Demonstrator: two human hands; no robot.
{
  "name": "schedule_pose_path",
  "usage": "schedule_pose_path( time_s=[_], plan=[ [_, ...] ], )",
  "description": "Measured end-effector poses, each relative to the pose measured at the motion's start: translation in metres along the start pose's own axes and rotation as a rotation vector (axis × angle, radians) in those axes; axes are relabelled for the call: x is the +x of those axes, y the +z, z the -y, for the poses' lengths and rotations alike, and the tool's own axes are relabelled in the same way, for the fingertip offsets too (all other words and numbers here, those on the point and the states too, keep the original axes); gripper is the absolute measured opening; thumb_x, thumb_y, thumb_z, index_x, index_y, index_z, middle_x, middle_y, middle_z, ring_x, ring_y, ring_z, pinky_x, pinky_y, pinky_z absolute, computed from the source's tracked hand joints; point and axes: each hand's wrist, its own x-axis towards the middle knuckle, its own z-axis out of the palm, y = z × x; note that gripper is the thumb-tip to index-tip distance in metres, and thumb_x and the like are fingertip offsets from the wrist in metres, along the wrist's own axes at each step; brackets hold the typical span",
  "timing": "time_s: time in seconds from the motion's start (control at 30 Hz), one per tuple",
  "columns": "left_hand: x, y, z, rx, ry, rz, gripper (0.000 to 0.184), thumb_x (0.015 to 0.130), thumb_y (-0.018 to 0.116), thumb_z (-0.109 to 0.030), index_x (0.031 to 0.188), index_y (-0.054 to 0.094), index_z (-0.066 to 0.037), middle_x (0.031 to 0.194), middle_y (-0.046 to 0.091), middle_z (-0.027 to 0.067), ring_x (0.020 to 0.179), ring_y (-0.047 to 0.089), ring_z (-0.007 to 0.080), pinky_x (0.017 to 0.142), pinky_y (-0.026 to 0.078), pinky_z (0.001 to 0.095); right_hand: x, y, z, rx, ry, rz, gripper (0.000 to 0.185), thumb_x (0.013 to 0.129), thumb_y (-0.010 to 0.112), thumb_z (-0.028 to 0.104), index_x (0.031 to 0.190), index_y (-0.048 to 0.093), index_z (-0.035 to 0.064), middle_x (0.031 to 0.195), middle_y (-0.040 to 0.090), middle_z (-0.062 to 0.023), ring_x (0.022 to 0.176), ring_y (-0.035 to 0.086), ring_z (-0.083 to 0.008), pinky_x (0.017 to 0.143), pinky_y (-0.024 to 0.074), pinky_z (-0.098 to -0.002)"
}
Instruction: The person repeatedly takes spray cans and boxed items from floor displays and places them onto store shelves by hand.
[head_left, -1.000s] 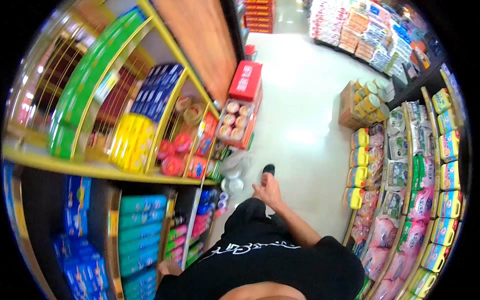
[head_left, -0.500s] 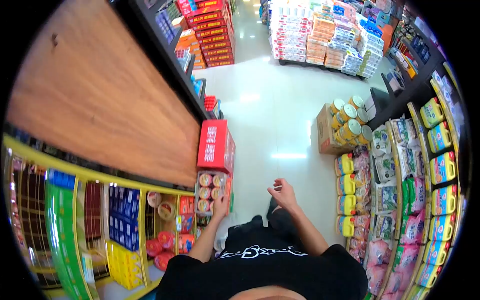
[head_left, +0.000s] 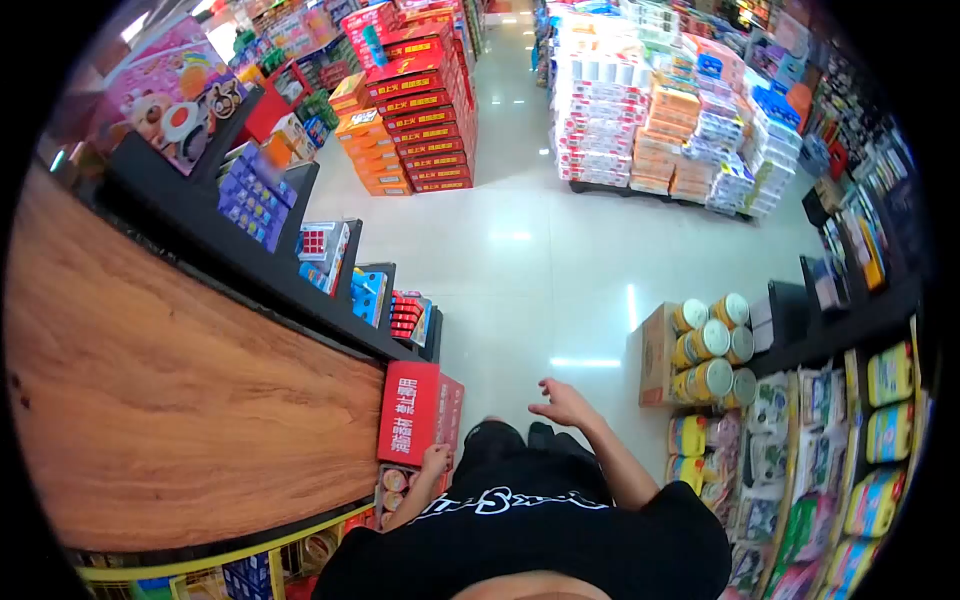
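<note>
My left hand [head_left: 436,460] hangs low beside the red box [head_left: 408,410] at the shelf end, its fingers curled near the box's lower right edge. Whether it touches the box is unclear. Packed round tubs [head_left: 394,482] sit just below that box, left of my forearm. Over the pale floor [head_left: 500,330] my right hand [head_left: 563,403] is held out in front of my body, fingers apart and holding nothing. The black shirt [head_left: 520,540] and my dark shoes show beneath the hands.
A wooden panel [head_left: 180,400] fills the left. Stacked red cartons [head_left: 430,130] and paper packs [head_left: 600,130] stand ahead. To the right are a cardboard box [head_left: 655,355] with yellow-sided cans [head_left: 703,382] and shelves of yellow bottles [head_left: 890,435].
I have moved forward along the aisle; the red box and tubs now sit closer to my body. My left hand has passed from the tubs to beside the red box. My right hand stays spread in front.
</note>
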Motion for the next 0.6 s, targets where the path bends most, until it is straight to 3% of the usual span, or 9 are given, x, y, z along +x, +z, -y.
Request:
schedule_pose_path(
  time_s=[0.13,0.3,0.37,0.43,0.47,0.5,0.6],
  plan=[
    [0.052,0.029,-0.050,-0.135,-0.035,-0.098,0.028,0.097,0.061,-0.030,0.099,0.065,-0.002,0.080,0.066,0.0060,0.063,0.062,0.0157,0.050,0.047,0.0288,0.098,-0.080,0.029,0.047,-0.071,-0.019,0.070,0.084,0.074,0.040,0.134,0.050,-0.0018,0.123,0.063,-0.0227,0.110,0.064,-0.0351,0.092,0.0528,-0.0408],
    [0.163,0.062,-0.141,-0.303,-0.042,-0.074,0.025,0.098,0.058,-0.027,0.106,0.063,-0.003,0.090,0.067,0.0071,0.070,0.064,0.0163,0.050,0.047,0.0276,0.238,-0.142,0.043,-0.036,-0.071,0.089,0.072,0.083,0.074,0.042,0.135,0.050,-0.0018,0.123,0.063,-0.0240,0.113,0.063,-0.0357,0.094,0.0516,-0.0411],
    [0.204,0.067,-0.194,-0.278,-0.094,-0.048,0.022,0.097,0.058,-0.024,0.105,0.064,-0.004,0.088,0.067,0.0071,0.069,0.064,0.0160,0.048,0.046,0.0269,0.294,-0.155,0.041,-0.164,-0.140,0.101,0.075,0.083,0.074,0.043,0.136,0.048,-0.0032,0.126,0.061,-0.0265,0.116,0.061,-0.0388,0.098,0.0493,-0.0430],
    [0.263,0.072,-0.248,-0.248,-0.014,-0.115,0.022,0.095,0.058,-0.024,0.105,0.065,-0.005,0.087,0.068,0.0067,0.068,0.064,0.0160,0.048,0.046,0.0273,0.337,-0.183,0.059,-0.279,-0.096,0.229,0.078,0.084,0.072,0.044,0.139,0.045,-0.0044,0.130,0.058,-0.0286,0.121,0.057,-0.0404,0.102,0.0462,-0.0436],
    [0.303,0.063,-0.268,-0.255,-0.021,0.022,0.022,0.093,0.059,-0.023,0.104,0.066,-0.006,0.085,0.069,0.0063,0.064,0.063,0.0157,0.047,0.046,0.0278,0.356,-0.200,0.072,-0.259,-0.122,0.267,0.078,0.084,0.072,0.044,0.140,0.044,-0.0044,0.131,0.057,-0.0287,0.122,0.056,-0.0401,0.103,0.0456,-0.0434],
    [0.319,0.069,-0.309,-0.176,0.059,-0.091,0.020,0.093,0.059,-0.023,0.102,0.066,-0.007,0.084,0.069,0.0059,0.061,0.062,0.0151,0.046,0.045,0.0282,0.377,-0.217,0.082,-0.240,-0.147,0.304,0.079,0.085,0.071,0.044,0.141,0.044,-0.0045,0.133,0.056,-0.0287,0.124,0.055,-0.0399,0.104,0.0449,-0.0431],
    [0.367,0.076,-0.444,-0.126,0.144,-0.065,0.026,0.094,0.059,-0.026,0.106,0.065,-0.004,0.086,0.068,0.0051,0.065,0.061,0.0132,0.050,0.046,0.0275,0.444,-0.260,0.100,-0.163,-0.201,0.179,0.079,0.085,0.071,0.044,0.141,0.043,-0.0042,0.135,0.055,-0.0283,0.125,0.054,-0.0395,0.105,0.0441,-0.0424]
  ],
)
